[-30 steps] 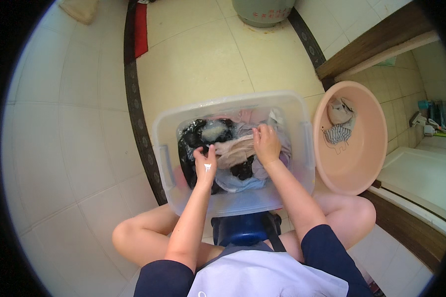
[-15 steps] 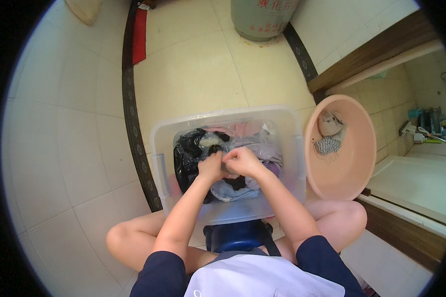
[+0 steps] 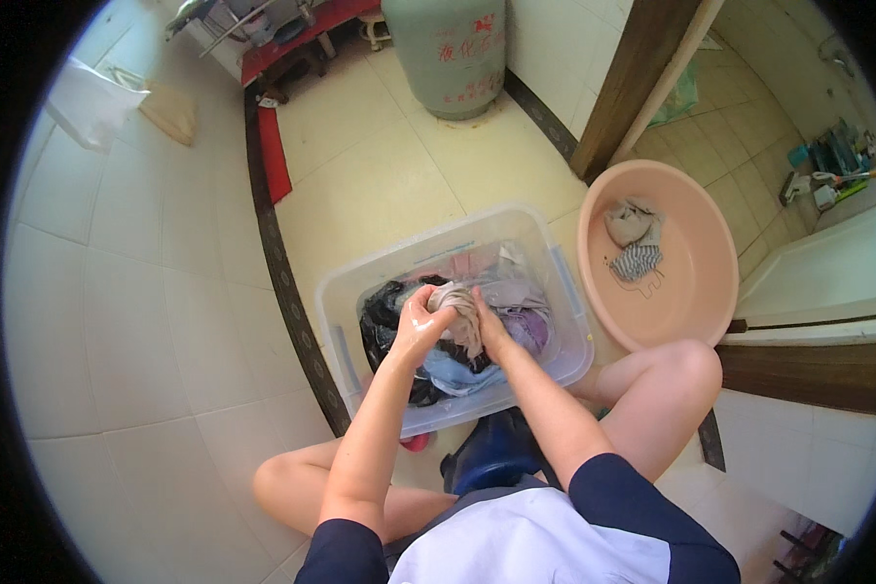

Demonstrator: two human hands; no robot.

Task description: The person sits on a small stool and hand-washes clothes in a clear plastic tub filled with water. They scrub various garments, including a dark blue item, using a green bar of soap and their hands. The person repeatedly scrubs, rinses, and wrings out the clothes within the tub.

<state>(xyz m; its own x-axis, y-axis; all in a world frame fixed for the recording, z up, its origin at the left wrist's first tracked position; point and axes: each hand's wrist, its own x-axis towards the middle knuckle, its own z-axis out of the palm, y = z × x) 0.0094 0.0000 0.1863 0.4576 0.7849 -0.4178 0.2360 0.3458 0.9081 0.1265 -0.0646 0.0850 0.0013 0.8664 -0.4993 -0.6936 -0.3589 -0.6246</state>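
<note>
- Apparently the handling is only partway along, judging by how the pieces are split between two containers.
- The left hand (image 3: pixel 420 329) is curled round a bunched beige cloth (image 3: pixel 459 311), while the right hand (image 3: pixel 491 329) grips it from the other side.
- That cloth is held over the clear bin (image 3: pixel 555 363), above its contents, so its turn looks unfinished.
- Set apart in the peach basin (image 3: pixel 686 316), at the person's right, lie a crumpled grey-beige piece (image 3: pixel 630 224) and a striped piece (image 3: pixel 636 263); these may be the ones already dealt with, though I cannot be sure.
- Left in the bin is most of the lot: a black garment (image 3: pixel 380 310), a light blue cloth (image 3: pixel 453 375), a purple cloth (image 3: pixel 529 332) and a pink cloth (image 3: pixel 469 265) toward the far wall, none of them gripped.
</note>
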